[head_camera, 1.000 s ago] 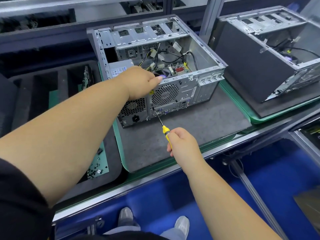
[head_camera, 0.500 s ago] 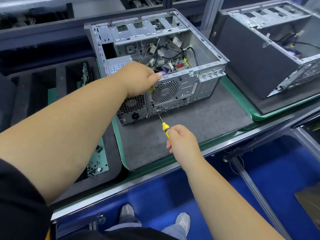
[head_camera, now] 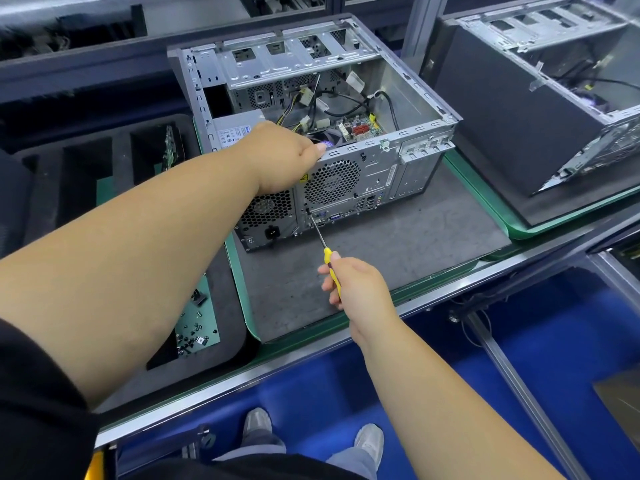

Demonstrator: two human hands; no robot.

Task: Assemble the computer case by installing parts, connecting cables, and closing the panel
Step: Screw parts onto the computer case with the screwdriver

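Computer case [head_camera: 346,147], lying on its side with the open face up, sits on a grey mat [head_camera: 398,251] at the centre of the bench, its rear panel turned toward the person. Left hand [head_camera: 280,157], reaching in from 8 o'clock, has its fingers curled over the top edge of the rear panel and grips that edge, just above the round fan grille [head_camera: 332,181]. Right hand [head_camera: 360,289], coming from 5 o'clock, is wrapped round the yellow handle of a screwdriver [head_camera: 323,245]; the metal shaft runs up toward 11 o'clock and its tip meets the rear panel just beside the lower left of the grille, near the row of ports. Inside the case, loose cables [head_camera: 332,102] lie over a circuit board [head_camera: 360,128], and a power supply [head_camera: 235,129] fills the corner at 9 o'clock. At 9 o'clock of the mat, a black foam tray [head_camera: 104,161] holds small dark parts [head_camera: 195,332] on a green sheet. Second case [head_camera: 540,91] stands at 2 o'clock on its own mat, well apart from the first.
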